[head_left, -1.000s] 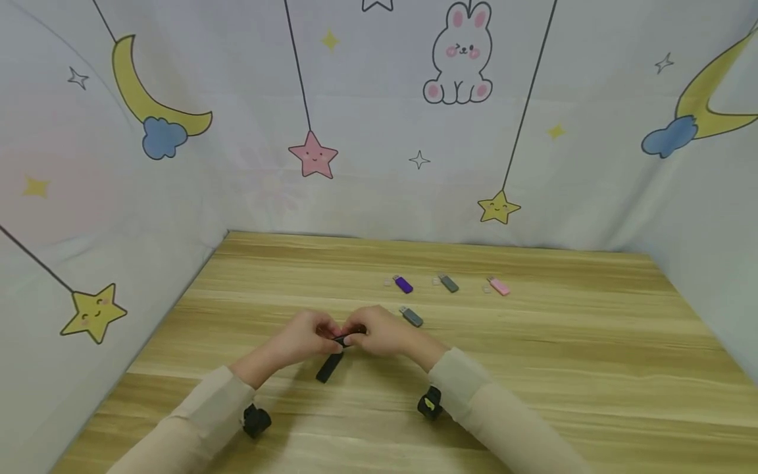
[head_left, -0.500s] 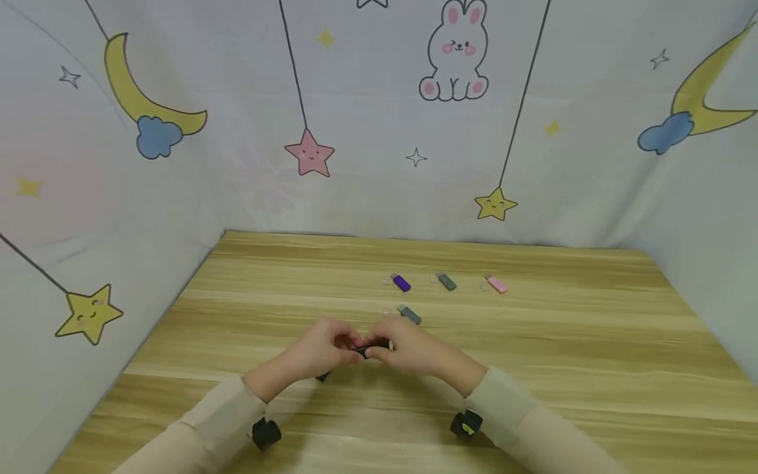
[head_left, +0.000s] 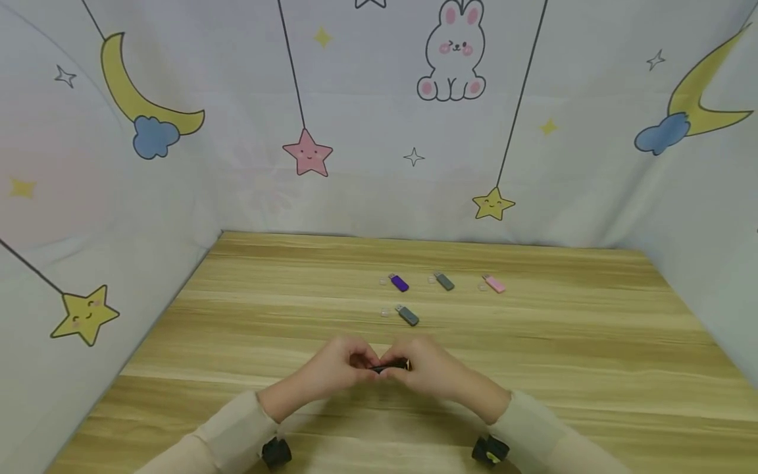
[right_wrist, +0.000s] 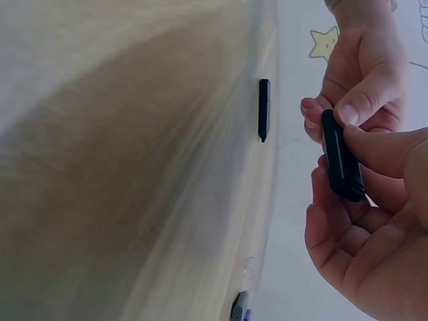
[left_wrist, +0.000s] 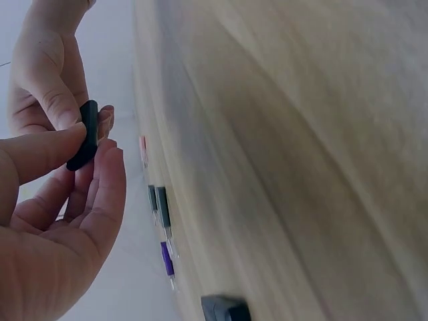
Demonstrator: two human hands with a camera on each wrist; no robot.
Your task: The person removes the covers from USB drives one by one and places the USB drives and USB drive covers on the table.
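Observation:
Both hands meet over the front middle of the table, holding one black USB stick (head_left: 379, 369) between them. My left hand (head_left: 334, 370) pinches one end between thumb and fingers. The right hand (head_left: 435, 370) pinches the other end, its thumb along the stick's side. In the right wrist view the black stick (right_wrist: 342, 160) slants between the two thumbs, above the table. A second black stick (right_wrist: 264, 110) lies on the wood there; the left hand hides it in the head view. Just beyond the hands lies a grey USB stick (head_left: 407, 315) with its metal plug bare.
Farther back lie a purple USB stick (head_left: 399, 283), another grey USB stick (head_left: 444, 281) and a pink USB stick (head_left: 494, 284). Small clear caps (head_left: 385, 313) sit beside the plugs. A printed cloth wall (head_left: 367, 197) stands behind the wooden table (head_left: 562, 368).
Both hands have moved right and toward the body with the black USB stick between them. The second black stick has gone out of sight behind the left hand in the head view.

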